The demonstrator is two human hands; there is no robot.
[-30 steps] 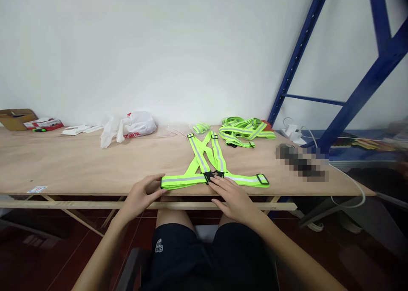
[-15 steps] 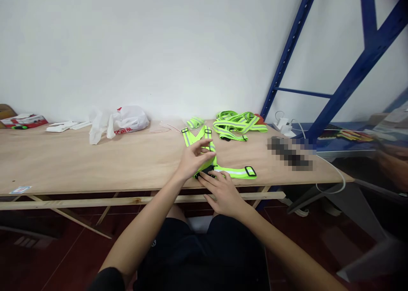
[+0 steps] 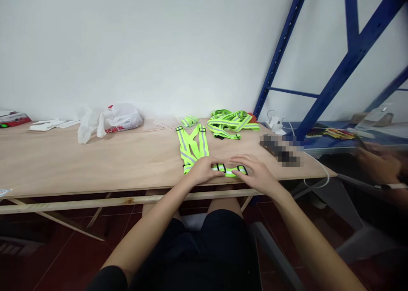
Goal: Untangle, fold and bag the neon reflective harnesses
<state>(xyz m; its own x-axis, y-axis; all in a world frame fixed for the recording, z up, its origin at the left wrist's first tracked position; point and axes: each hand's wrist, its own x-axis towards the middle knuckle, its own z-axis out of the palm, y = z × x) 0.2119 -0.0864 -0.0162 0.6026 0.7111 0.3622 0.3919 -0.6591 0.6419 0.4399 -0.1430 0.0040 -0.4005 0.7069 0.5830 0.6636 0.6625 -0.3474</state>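
Reflective straps [image 3: 204, 145] lie crossed near the front edge of the wooden surface [image 3: 127, 159], a tangled green heap [image 3: 234, 123] beyond them near the wall [image 3: 159, 48]. The left hand [image 3: 204, 170] bends over the lower band [image 3: 229, 173], though I can't tell whether it grips; the right hand [image 3: 257, 174], thumb and fingers apart, is at the end buckle [image 3: 242, 170].

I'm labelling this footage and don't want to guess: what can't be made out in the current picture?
All in the head view:
Middle of the lower strap of the lime-yellow reflective harness: covered by the left hand.
Long dark object: pixelated, so its identity is lost.
Red-and-white box: cut off by the left edge.
Co-worker's hands: blurred, so their grip is unclear.
White plastic bag: its opaque film hides any contents.
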